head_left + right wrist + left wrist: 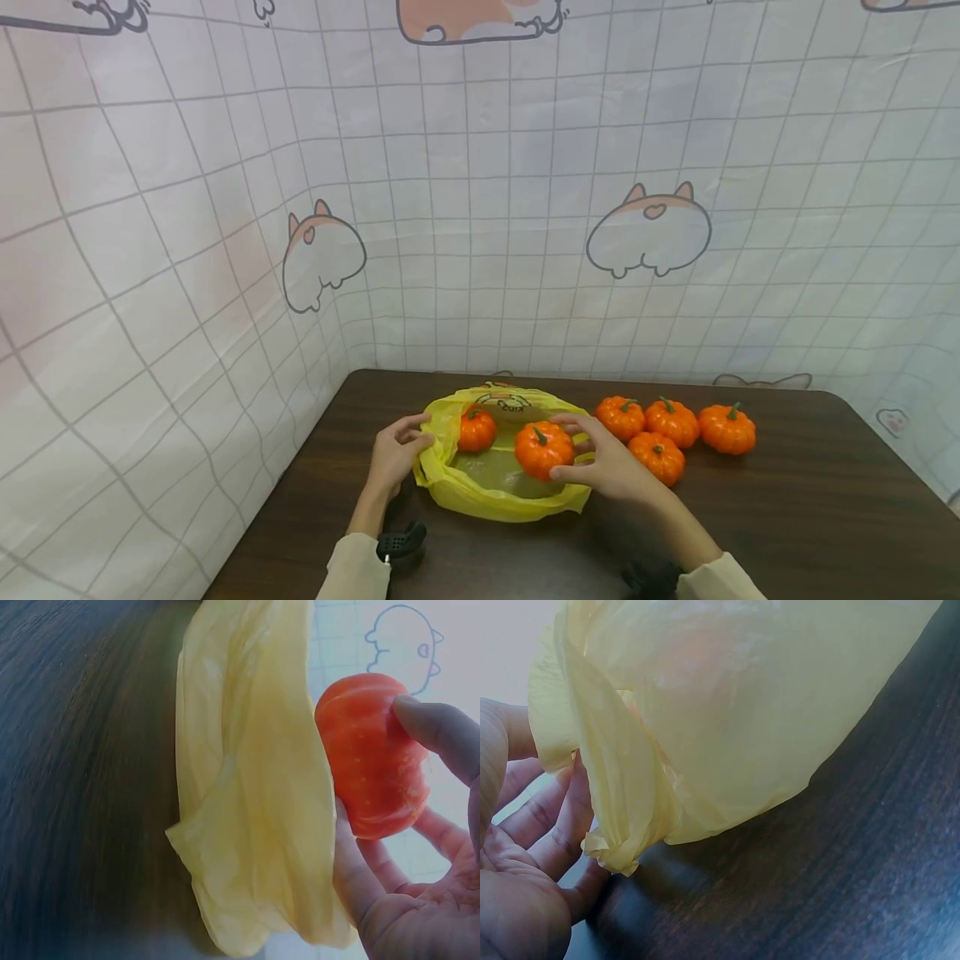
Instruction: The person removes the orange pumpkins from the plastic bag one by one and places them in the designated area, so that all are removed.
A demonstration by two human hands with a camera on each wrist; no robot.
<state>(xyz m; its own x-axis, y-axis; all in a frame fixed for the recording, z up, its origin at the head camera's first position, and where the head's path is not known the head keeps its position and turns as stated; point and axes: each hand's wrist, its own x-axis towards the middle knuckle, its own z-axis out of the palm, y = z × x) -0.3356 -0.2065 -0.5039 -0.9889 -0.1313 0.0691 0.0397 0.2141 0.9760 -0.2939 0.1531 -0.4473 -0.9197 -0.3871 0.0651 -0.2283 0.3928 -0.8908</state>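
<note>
A yellow plastic bag (510, 505) lies on the table with its mouth spread wide. One small orange pumpkin (477, 430) sits inside it at the left. At the bag's left rim, my left hand (394, 458) holds the plastic between thumb and fingers; the left wrist view shows the folded bag edge (615, 787) there. My right hand (611, 467) grips another small pumpkin (543, 451) over the right side of the bag's opening. In the right wrist view, thumb and fingers hold this pumpkin (371, 757) from its sides, beside the bag's edge (262, 795).
Right of the bag, several small pumpkins (672, 423) stand grouped on the dark wooden table (810, 508). One pumpkin (727, 428) is at the group's right end. A white gridded cloth (510, 208) with cartoon animals hangs behind and to the left of the table.
</note>
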